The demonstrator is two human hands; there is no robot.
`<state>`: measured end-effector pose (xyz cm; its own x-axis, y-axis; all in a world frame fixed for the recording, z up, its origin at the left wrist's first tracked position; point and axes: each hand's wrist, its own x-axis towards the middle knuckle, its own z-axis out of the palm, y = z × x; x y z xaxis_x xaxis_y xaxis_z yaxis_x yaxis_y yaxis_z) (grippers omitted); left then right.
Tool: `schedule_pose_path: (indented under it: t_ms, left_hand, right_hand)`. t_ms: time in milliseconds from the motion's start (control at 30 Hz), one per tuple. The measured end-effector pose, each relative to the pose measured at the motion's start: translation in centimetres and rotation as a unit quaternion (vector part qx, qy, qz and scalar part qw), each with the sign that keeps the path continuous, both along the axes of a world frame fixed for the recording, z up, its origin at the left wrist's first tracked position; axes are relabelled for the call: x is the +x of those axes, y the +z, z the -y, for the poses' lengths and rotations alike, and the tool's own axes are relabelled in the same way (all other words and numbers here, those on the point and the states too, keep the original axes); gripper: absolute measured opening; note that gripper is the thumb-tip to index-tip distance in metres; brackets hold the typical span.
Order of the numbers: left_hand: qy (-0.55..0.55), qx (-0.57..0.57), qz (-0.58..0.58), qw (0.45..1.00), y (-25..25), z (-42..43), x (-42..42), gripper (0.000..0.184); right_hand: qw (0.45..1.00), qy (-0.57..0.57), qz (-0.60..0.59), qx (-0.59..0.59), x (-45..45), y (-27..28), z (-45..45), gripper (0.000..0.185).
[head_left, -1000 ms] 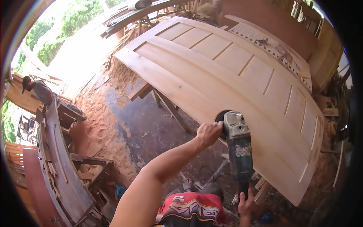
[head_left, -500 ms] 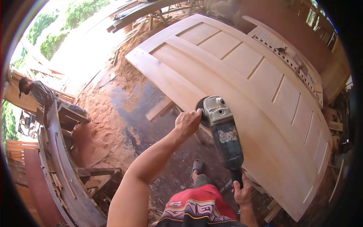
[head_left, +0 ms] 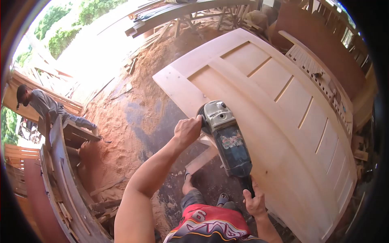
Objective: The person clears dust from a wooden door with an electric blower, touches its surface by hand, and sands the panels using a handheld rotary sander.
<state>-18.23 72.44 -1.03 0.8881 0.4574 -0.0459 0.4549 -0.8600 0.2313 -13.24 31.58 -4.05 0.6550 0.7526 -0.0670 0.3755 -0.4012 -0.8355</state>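
A grey and dark power tool (head_left: pixel 229 141) with a round head lies over the near edge of a pale panelled wooden door (head_left: pixel 259 121). My left hand (head_left: pixel 188 130) is closed round the side handle at the tool's head. Lower down, my right hand (head_left: pixel 255 200) grips the tool's rear handle. The disc under the head is mostly hidden, and whether it touches the wood cannot be seen.
A person (head_left: pixel 42 103) leans over a long wooden bench (head_left: pixel 71 182) at the left. Sawdust (head_left: pixel 109 162) covers part of the floor. A wooden support (head_left: pixel 200 160) shows under the door. Behind the door stands a slatted wooden piece (head_left: pixel 320 77).
Both hands and the tool have moved left along the door's near edge, towards its far left end. The view has shifted, and my feet have changed position.
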Motion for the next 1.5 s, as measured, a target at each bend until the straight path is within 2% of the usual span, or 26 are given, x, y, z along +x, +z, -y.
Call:
schedule_pose_path:
  t_ms: [133,233,300,367,467,533,600,667,767,833,967,1033,1167,1233,1300,1333,1400,1433,1500]
  left_hand:
    - [0.014,0.016,-0.028,0.999,0.5,-10.0,-0.2,0.009]
    - [0.036,0.011,-0.001,0.999,0.0,-18.2,-1.0,0.011]
    - [0.056,0.003,-0.006,0.998,-0.5,-23.7,-1.6,0.014]
    - [0.068,0.005,-0.006,0.998,-0.5,-28.1,-1.4,0.016]
    - [0.067,0.018,0.002,0.998,0.0,-33.5,1.3,0.016]
    - [0.047,0.034,0.019,0.998,-0.5,-37.2,4.3,0.017]
    - [0.02,0.056,0.014,0.998,-1.0,-40.1,8.0,0.019]
    - [-0.015,0.071,0.02,0.997,-0.7,-41.0,12.0,0.021]
    - [-0.067,0.071,0.031,0.995,-0.7,-40.0,18.1,0.023]
    - [-0.096,0.07,0.036,0.992,-1.1,-38.3,22.0,0.024]
    - [-0.15,0.055,0.026,0.987,-1.2,-29.6,28.3,0.024]
    - [-0.189,0.036,0.027,0.981,-1.6,-24.0,29.8,0.022]
    - [-0.239,0.021,-0.005,0.971,-0.5,-8.7,30.8,0.02]
    - [-0.276,0.01,0.0,0.961,-0.2,-0.2,31.1,0.013]
    - [-0.315,0.011,-0.008,0.949,-0.6,8.3,31.5,0.011]
    - [-0.33,0.003,-0.017,0.944,-0.8,12.6,31.6,0.011]
    - [-0.35,-0.015,-0.044,0.936,-0.7,21.2,32.0,0.011]
    - [-0.377,-0.025,-0.036,0.925,-0.9,25.3,32.2,0.01]
    - [-0.408,-0.064,-0.052,0.909,-0.4,32.8,32.5,0.013]
  right_hand:
    - [0.998,-0.022,-0.055,0.016,0.1,2.2,-11.6,0.059]
    - [0.995,-0.016,-0.098,0.013,0.3,3.6,-20.0,0.058]
    - [0.998,0.006,-0.063,0.026,1.1,3.8,-25.6,0.058]
    - [0.998,0.039,0.031,0.038,2.2,4.1,-30.1,0.058]
    - [0.994,0.029,0.086,0.053,4.7,3.7,-35.8,0.058]
    - [1.0,0.002,0.02,0.017,6.6,5.1,-38.8,0.057]
    - [0.999,-0.025,0.008,0.03,8.5,5.0,-41.0,0.057]
    - [0.994,-0.051,0.055,0.084,10.8,3.1,-42.0,0.057]
    - [0.994,-0.099,-0.013,0.045,13.2,3.1,-40.7,0.057]
    - [0.989,-0.132,-0.001,0.065,14.2,2.8,-38.4,0.058]
    - [0.978,-0.196,0.016,0.067,14.9,2.4,-30.8,0.059]
    - [0.973,-0.227,-0.013,0.046,14.1,3.0,-25.4,0.059]
    - [0.951,-0.3,-0.078,0.023,10.1,4.5,-13.3,0.059]
    - [0.942,-0.329,-0.062,0.019,7.8,3.9,-6.3,0.06]
    - [0.916,-0.38,-0.129,0.016,6.0,5.0,0.5,0.061]
    - [0.918,-0.388,-0.079,-0.001,4.5,3.4,4.8,0.06]
    - [0.899,-0.43,-0.082,-0.013,2.2,2.4,12.2,0.06]
    - [0.875,-0.465,-0.134,-0.008,1.2,3.2,14.9,0.059]
    - [0.863,-0.494,-0.105,-0.004,-0.6,2.8,20.6,0.059]
